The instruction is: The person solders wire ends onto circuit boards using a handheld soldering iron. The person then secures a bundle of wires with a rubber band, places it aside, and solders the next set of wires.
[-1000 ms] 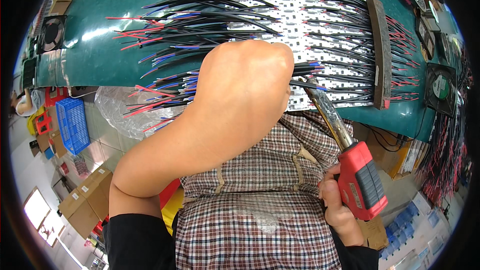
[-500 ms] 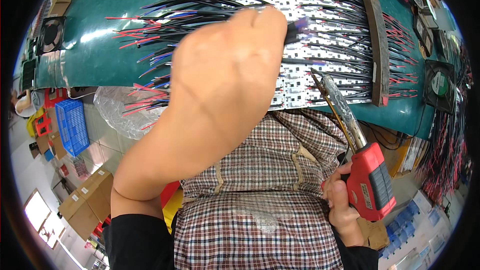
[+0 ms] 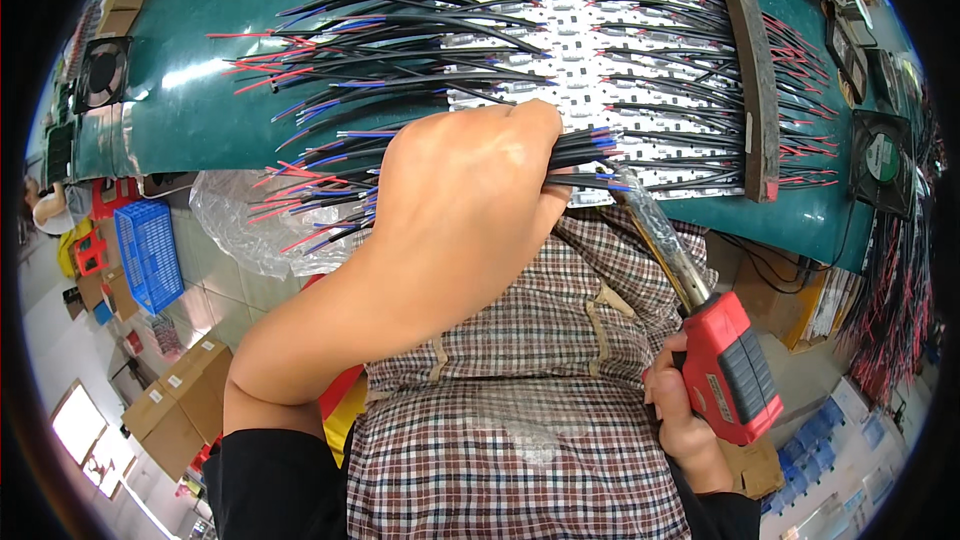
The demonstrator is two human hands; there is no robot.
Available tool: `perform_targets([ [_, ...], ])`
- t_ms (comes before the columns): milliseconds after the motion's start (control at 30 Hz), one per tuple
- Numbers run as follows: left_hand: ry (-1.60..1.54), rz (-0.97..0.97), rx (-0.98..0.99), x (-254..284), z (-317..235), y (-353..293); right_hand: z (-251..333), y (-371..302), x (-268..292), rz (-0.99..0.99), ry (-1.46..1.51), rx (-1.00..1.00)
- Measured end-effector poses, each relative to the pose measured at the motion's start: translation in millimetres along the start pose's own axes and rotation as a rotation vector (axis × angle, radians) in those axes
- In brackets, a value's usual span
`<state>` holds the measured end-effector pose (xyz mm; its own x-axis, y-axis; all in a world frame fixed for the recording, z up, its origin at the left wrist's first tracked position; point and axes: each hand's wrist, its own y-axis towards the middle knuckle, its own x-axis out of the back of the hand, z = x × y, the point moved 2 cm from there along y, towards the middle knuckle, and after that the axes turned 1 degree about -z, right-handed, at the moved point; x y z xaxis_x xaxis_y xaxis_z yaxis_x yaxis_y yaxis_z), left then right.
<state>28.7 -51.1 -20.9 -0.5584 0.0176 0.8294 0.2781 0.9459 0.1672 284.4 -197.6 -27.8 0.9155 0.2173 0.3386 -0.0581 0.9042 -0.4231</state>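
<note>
My left hand (image 3: 480,175) is closed round a bundle of black wires (image 3: 578,147) with blue and red ends, over the near edge of a white circuit board panel (image 3: 573,70). One wire of the bundle sticks out below the others, towards the iron. In my right hand (image 3: 680,420) is a red and black soldering gun (image 3: 730,365). Its silvery barrel (image 3: 665,235) slants up and left, with the tip close to the wire ends; whether they touch I cannot make out. Rows of black wires (image 3: 670,90) are attached along the panel's right part, and more (image 3: 400,30) fan out to the left.
A dark bar (image 3: 752,90) lies across the right-hand wires on the green table (image 3: 190,130). Small fans stand at the left (image 3: 103,72) and right (image 3: 880,165). Clear plastic (image 3: 245,220) hangs at the front edge. A blue crate (image 3: 148,255) is on the floor.
My left hand has come down towards me with the wire bundle. The soldering gun has shifted slightly left and its tip is nearer the wire ends. The panel has moved slightly up in view.
</note>
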Motion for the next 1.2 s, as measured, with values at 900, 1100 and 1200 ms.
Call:
perform_targets([
  [900, 0.09, 0.07, -0.027, 0, -1, 3, 1, 15, -9, 0.056, -0.147, 0.223],
  [1100, 0.084, 0.088, -0.035, 1, -3, 5, 0, 8, -3, 0.026, -0.067, 0.128],
  [1200, 0.115, 0.125, -0.021, 2, -4, 6, -1, 6, -6, -0.031, -0.055, 0.107],
])
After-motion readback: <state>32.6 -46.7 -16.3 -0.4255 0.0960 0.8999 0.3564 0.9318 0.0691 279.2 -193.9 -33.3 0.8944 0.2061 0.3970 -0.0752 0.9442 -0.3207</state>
